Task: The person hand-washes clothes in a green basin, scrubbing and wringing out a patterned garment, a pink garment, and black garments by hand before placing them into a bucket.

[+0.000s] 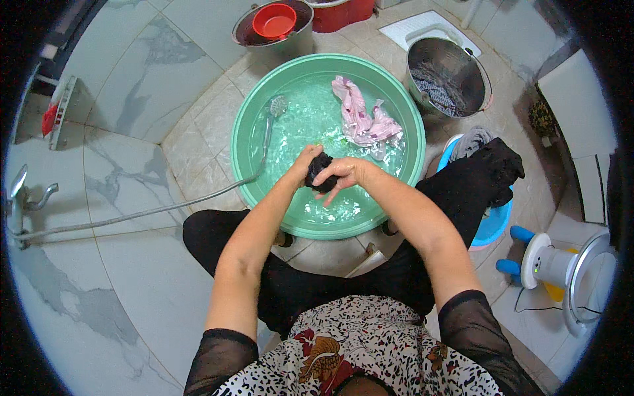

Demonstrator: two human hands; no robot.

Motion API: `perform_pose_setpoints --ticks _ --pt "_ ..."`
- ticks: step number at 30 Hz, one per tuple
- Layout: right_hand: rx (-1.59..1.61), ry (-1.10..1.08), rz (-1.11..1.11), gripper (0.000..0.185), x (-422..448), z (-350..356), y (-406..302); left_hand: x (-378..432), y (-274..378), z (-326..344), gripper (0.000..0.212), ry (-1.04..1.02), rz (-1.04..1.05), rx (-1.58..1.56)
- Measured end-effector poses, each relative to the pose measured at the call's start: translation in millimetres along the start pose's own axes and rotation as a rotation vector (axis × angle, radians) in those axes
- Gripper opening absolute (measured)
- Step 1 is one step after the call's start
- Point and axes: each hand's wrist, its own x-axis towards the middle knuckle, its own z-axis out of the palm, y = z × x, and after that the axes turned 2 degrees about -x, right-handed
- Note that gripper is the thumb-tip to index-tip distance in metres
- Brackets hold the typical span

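A bunched black cloth (322, 171) is held between my two hands over the near half of a round green plastic tub (239, 106). My left hand (308, 161) grips it from the left. From the right, my right hand (346, 174) wraps it, some fingers spread over and below the bundle. Clear water fills the tub around them. A wet pink patterned garment (357, 116) floats at the tub's right side. On the left, a shower head (278, 105) lies in the water, its grey hose (148, 214) running over the rim.
A metal bucket (297, 45) with a red plastic dipper (274, 21) stands behind the tub. Another bucket (421, 52) holds patterned cloth. Right of me, black and grey clothes (488, 171) hang over a blue basin (495, 225). A wall tap (20, 203) is at left, a squat toilet (396, 27) behind.
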Motion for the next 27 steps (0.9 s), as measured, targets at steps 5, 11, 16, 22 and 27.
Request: perform_pose_setpoints --ticks 5,11,16,22,27 --pt "-0.188 0.194 -0.016 0.026 -40 -9 -31 -42 81 29 0.064 -0.269 0.304 0.199" --pt "-0.226 0.120 -0.020 0.011 -63 1 -70 -80 121 43 0.082 -0.345 0.899 1.277" --pt "-0.311 -0.130 0.214 0.013 -51 -1 -81 -60 103 46 0.081 -0.243 1.054 1.018" --pt "-0.695 0.299 0.086 0.013 -44 2 -77 -38 95 47 0.046 -0.028 0.851 1.216" --pt "-1.419 0.716 -0.260 0.020 -30 6 -72 -27 93 44 0.024 0.130 0.795 1.427"
